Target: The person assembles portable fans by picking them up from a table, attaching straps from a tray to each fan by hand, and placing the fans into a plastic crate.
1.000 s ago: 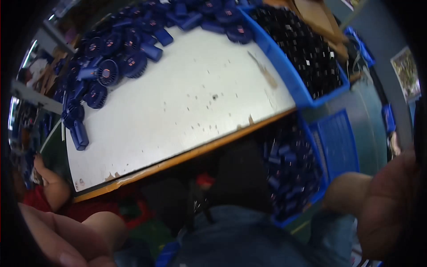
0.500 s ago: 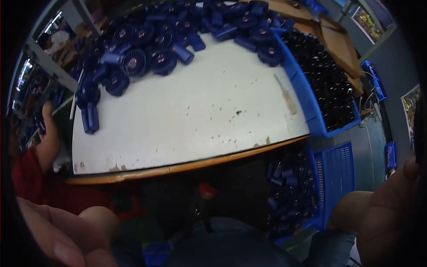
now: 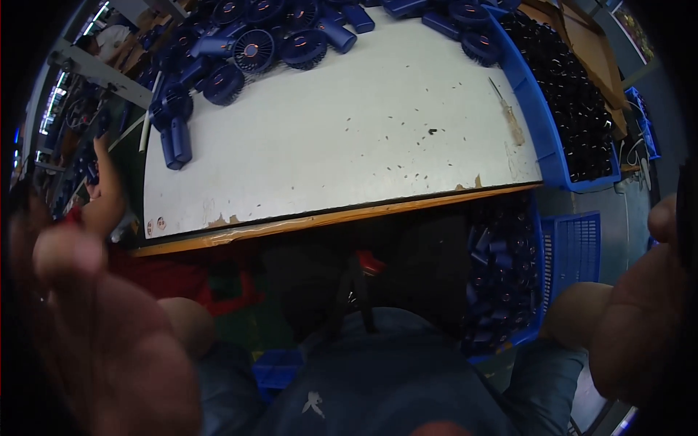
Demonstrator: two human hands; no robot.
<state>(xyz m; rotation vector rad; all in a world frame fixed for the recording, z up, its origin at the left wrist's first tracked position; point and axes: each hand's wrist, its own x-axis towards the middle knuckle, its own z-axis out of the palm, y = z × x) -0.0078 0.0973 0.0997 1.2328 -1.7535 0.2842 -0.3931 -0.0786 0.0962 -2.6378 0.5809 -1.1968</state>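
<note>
Close in at the lower left is my left hand point(image 3: 138, 356), raised and smeared by motion, so its fingers are hard to make out. My right hand point(image 3: 636, 327) is up at the right rim, with its fingers mostly lost in the dark edge. I see nothing held in either, and both are away from the table. Beyond them, dark blue handheld fans point(image 3: 251, 51) are heaped along the back and left of the white table point(image 3: 291, 160). A screwdriver point(image 3: 511, 120) lies on the table's right side, among scattered small dark bits further left.
A blue bin point(image 3: 527, 102) of small black parts stands at the table's right edge. Below it are more blue fans point(image 3: 494, 276) in a container and a slotted blue crate point(image 3: 574, 247). At the left, a co-worker's arm point(image 3: 107, 185) reaches up beside the table.
My left hand has risen and come closer. The right hand stays at the rim. The view has tilted downward, so the table sits higher and further right, with more of my lap showing.
</note>
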